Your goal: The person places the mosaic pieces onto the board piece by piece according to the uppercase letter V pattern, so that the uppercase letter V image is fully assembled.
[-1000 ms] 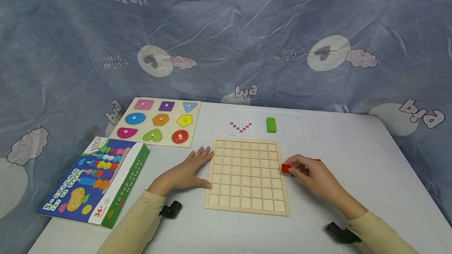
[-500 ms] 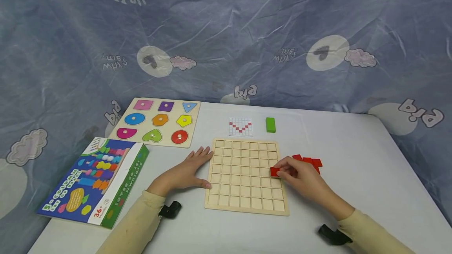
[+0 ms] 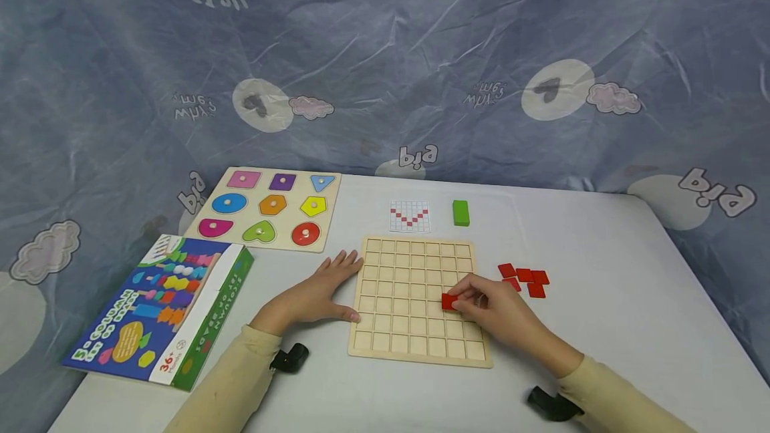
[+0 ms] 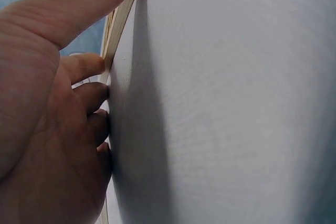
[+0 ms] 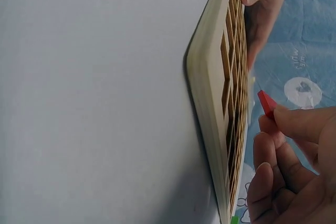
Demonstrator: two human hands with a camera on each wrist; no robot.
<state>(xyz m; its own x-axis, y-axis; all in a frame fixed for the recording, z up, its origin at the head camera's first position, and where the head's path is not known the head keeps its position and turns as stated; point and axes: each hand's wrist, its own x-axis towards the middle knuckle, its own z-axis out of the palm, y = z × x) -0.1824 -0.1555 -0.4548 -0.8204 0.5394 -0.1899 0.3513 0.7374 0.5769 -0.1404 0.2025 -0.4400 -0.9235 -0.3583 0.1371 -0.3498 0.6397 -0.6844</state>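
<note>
A wooden grid board [image 3: 419, 361] lies flat on the white table, its square cells bare where they show. My right hand [image 3: 502, 313] pinches a red square tile [image 3: 448, 302] between thumb and fingers over the right half of the board. In the right wrist view the tile [image 5: 266, 103] stands tilted and apart from the board [image 5: 202, 64]. My left hand [image 3: 315, 296] rests at the board's left edge, fingers spread, thumb and fingertips touching the rim. In the left wrist view the thumb [image 4: 79, 11] lies against the board's side.
Several loose red tiles [image 3: 524, 275] lie right of the board. Behind it are a small card [image 3: 410, 216] with a red V pattern on a grid and a green block [image 3: 461, 213]. A shape puzzle board [image 3: 283, 219] and a toy box [image 3: 159, 309] occupy the left.
My right hand has carried the red tile leftward from the table beside the board to above its cells, uncovering the loose tiles. The left hand has stayed in place.
</note>
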